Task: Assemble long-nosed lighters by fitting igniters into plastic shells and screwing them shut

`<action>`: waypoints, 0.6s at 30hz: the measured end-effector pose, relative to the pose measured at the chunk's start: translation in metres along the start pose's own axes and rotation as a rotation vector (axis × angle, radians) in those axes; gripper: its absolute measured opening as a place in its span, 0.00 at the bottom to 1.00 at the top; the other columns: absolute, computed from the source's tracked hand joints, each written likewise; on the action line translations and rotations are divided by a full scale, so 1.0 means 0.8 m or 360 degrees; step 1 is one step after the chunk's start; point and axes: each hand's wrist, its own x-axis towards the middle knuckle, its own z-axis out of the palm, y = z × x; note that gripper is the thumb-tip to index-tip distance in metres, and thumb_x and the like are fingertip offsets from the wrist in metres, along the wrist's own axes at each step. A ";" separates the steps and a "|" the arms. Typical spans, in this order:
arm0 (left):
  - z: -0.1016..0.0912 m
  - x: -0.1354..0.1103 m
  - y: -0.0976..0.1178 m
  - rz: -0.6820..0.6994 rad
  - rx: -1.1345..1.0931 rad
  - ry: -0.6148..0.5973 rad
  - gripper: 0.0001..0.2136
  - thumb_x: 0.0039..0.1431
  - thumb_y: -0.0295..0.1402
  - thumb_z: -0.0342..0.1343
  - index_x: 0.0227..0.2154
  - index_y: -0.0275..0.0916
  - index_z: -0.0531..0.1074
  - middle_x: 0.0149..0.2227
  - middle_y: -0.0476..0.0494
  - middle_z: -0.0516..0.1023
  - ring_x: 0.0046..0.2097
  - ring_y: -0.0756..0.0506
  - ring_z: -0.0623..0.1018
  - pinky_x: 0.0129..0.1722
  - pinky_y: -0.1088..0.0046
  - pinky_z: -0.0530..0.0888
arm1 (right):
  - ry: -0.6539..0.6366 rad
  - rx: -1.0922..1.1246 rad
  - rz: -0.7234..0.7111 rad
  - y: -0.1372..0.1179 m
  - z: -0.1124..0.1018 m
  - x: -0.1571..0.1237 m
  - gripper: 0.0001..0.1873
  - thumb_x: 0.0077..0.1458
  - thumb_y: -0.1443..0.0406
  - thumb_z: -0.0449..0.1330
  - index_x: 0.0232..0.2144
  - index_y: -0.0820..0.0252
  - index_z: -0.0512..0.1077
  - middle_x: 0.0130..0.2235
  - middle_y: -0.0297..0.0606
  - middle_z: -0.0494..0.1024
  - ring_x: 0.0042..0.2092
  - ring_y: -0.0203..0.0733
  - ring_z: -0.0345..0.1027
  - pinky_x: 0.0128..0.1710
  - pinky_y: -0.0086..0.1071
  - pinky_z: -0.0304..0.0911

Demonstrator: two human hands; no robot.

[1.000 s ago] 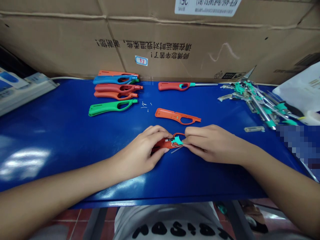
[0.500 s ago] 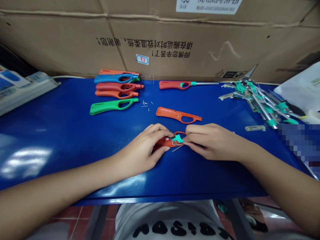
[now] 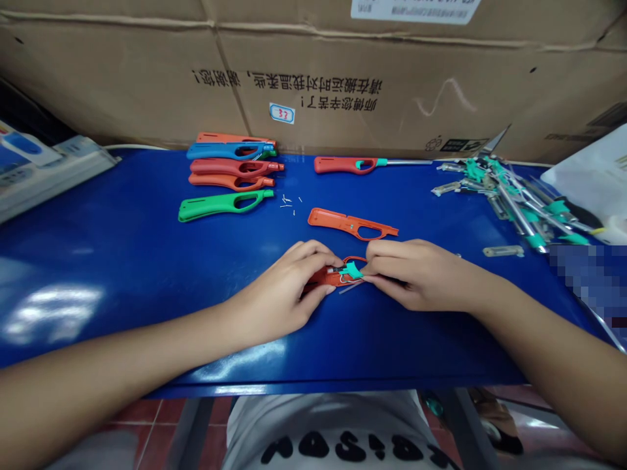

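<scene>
Near the front middle of the blue table, my left hand (image 3: 298, 284) is closed around the handle end of an orange lighter casing half (image 3: 336, 279). A teal trigger (image 3: 351, 269) with thin wires sits in that casing, beside a small dark part under my left fingertips. My right hand (image 3: 411, 274) pinches at the trigger's right edge, over the casing's front end; what lies between the fingertips is mostly hidden. A thin grey tube (image 3: 351, 287) lies just below the casing. Behind my hands rests another orange casing half (image 3: 353, 224), inner side up.
At the back left lie several casings, including a green casing (image 3: 225, 204) and a blue casing (image 3: 230, 151). Small screws (image 3: 287, 202) are scattered beside them. An assembled red lighter (image 3: 347, 165) lies behind. A pile of lighter inner parts (image 3: 519, 196) is at right, before a cardboard box (image 3: 313, 52).
The view has shifted slightly. Both hands keep nearly the same hold on the casing and trigger; nothing else has visibly moved.
</scene>
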 end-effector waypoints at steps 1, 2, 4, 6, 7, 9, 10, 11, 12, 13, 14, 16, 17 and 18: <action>0.000 0.000 0.000 -0.0004 -0.0005 0.0001 0.12 0.66 0.24 0.54 0.51 0.38 0.71 0.50 0.39 0.74 0.52 0.41 0.74 0.54 0.59 0.73 | -0.0013 -0.0011 0.0000 0.000 -0.001 0.000 0.15 0.70 0.65 0.50 0.35 0.62 0.74 0.35 0.39 0.72 0.33 0.36 0.63 0.33 0.30 0.59; 0.000 0.000 0.000 -0.0006 -0.0009 0.0003 0.12 0.66 0.24 0.54 0.50 0.38 0.71 0.50 0.39 0.74 0.52 0.41 0.74 0.54 0.58 0.73 | -0.0030 -0.0028 0.0001 -0.001 -0.001 0.000 0.15 0.70 0.66 0.50 0.35 0.62 0.74 0.35 0.38 0.72 0.32 0.36 0.63 0.33 0.30 0.59; 0.000 0.000 0.001 -0.0014 -0.0015 0.0004 0.11 0.66 0.24 0.54 0.49 0.38 0.72 0.50 0.39 0.74 0.52 0.41 0.73 0.55 0.58 0.73 | -0.0066 -0.0082 0.0001 -0.003 -0.002 0.000 0.15 0.70 0.66 0.49 0.34 0.62 0.74 0.35 0.38 0.71 0.31 0.36 0.61 0.31 0.30 0.57; 0.000 0.000 0.001 -0.0026 -0.0027 -0.0001 0.10 0.66 0.24 0.54 0.48 0.37 0.72 0.50 0.39 0.74 0.52 0.41 0.73 0.55 0.57 0.72 | -0.0096 -0.0157 0.0002 -0.005 -0.003 0.001 0.15 0.69 0.68 0.48 0.35 0.62 0.74 0.35 0.37 0.71 0.29 0.35 0.60 0.30 0.31 0.55; 0.000 0.000 0.001 -0.0028 -0.0034 -0.0001 0.10 0.66 0.24 0.54 0.48 0.37 0.72 0.50 0.39 0.74 0.52 0.41 0.73 0.56 0.57 0.72 | -0.0108 -0.0201 -0.0001 -0.007 -0.004 0.001 0.15 0.69 0.68 0.48 0.35 0.62 0.74 0.35 0.37 0.71 0.29 0.35 0.60 0.29 0.31 0.55; 0.001 0.000 0.001 -0.0033 -0.0042 -0.0003 0.09 0.66 0.24 0.54 0.47 0.37 0.72 0.50 0.39 0.74 0.52 0.41 0.73 0.56 0.57 0.72 | -0.0122 -0.0283 -0.0019 -0.010 -0.005 0.002 0.15 0.69 0.68 0.48 0.37 0.63 0.74 0.35 0.38 0.72 0.28 0.36 0.60 0.28 0.31 0.54; 0.001 0.001 0.001 -0.0033 -0.0044 -0.0002 0.09 0.66 0.24 0.54 0.47 0.37 0.72 0.50 0.39 0.74 0.52 0.41 0.73 0.55 0.57 0.72 | -0.0131 -0.0317 -0.0029 -0.011 -0.006 0.003 0.14 0.68 0.68 0.48 0.37 0.63 0.74 0.35 0.38 0.72 0.28 0.36 0.59 0.28 0.32 0.53; 0.001 0.001 0.001 -0.0032 -0.0045 0.0002 0.09 0.66 0.24 0.54 0.47 0.37 0.72 0.50 0.39 0.74 0.52 0.41 0.73 0.55 0.57 0.72 | -0.0145 -0.0346 -0.0035 -0.012 -0.007 0.003 0.14 0.68 0.69 0.48 0.37 0.63 0.74 0.35 0.38 0.72 0.28 0.36 0.59 0.27 0.32 0.53; 0.001 0.001 0.001 -0.0031 -0.0047 0.0004 0.10 0.66 0.24 0.54 0.48 0.37 0.72 0.50 0.39 0.74 0.52 0.41 0.73 0.55 0.57 0.72 | -0.0165 -0.0374 -0.0040 -0.013 -0.008 0.003 0.14 0.68 0.69 0.48 0.38 0.63 0.74 0.35 0.38 0.72 0.27 0.35 0.58 0.27 0.32 0.51; 0.001 0.001 0.001 -0.0032 -0.0048 0.0005 0.10 0.66 0.24 0.54 0.48 0.37 0.72 0.50 0.39 0.74 0.52 0.41 0.73 0.55 0.57 0.73 | -0.0189 -0.0403 -0.0044 -0.014 -0.009 0.003 0.14 0.67 0.70 0.49 0.38 0.63 0.74 0.35 0.37 0.72 0.26 0.35 0.57 0.26 0.32 0.50; 0.000 0.001 0.001 -0.0032 -0.0047 0.0007 0.11 0.66 0.24 0.54 0.49 0.37 0.72 0.50 0.39 0.74 0.52 0.41 0.73 0.55 0.58 0.73 | -0.0210 -0.0435 -0.0050 -0.015 -0.010 0.003 0.13 0.66 0.71 0.49 0.38 0.63 0.74 0.35 0.37 0.72 0.26 0.36 0.57 0.26 0.33 0.49; 0.000 0.001 0.001 -0.0036 -0.0041 0.0011 0.11 0.66 0.24 0.54 0.50 0.37 0.72 0.50 0.39 0.74 0.52 0.42 0.74 0.54 0.58 0.73 | -0.0232 -0.0493 -0.0077 -0.016 -0.010 0.003 0.12 0.64 0.73 0.50 0.38 0.63 0.73 0.34 0.37 0.71 0.26 0.36 0.57 0.25 0.33 0.48; 0.000 0.001 0.001 -0.0039 -0.0038 0.0013 0.12 0.66 0.24 0.54 0.50 0.38 0.72 0.50 0.39 0.74 0.52 0.42 0.74 0.54 0.58 0.73 | -0.0234 -0.0513 -0.0093 -0.016 -0.009 0.003 0.12 0.64 0.74 0.50 0.38 0.63 0.73 0.33 0.37 0.71 0.27 0.37 0.57 0.25 0.33 0.48; 0.000 0.000 0.001 -0.0040 -0.0036 0.0016 0.12 0.66 0.24 0.54 0.50 0.38 0.72 0.50 0.40 0.74 0.52 0.42 0.74 0.54 0.58 0.73 | -0.0232 -0.0525 -0.0109 -0.017 -0.009 0.003 0.12 0.63 0.74 0.50 0.38 0.63 0.73 0.33 0.37 0.71 0.27 0.37 0.58 0.25 0.33 0.48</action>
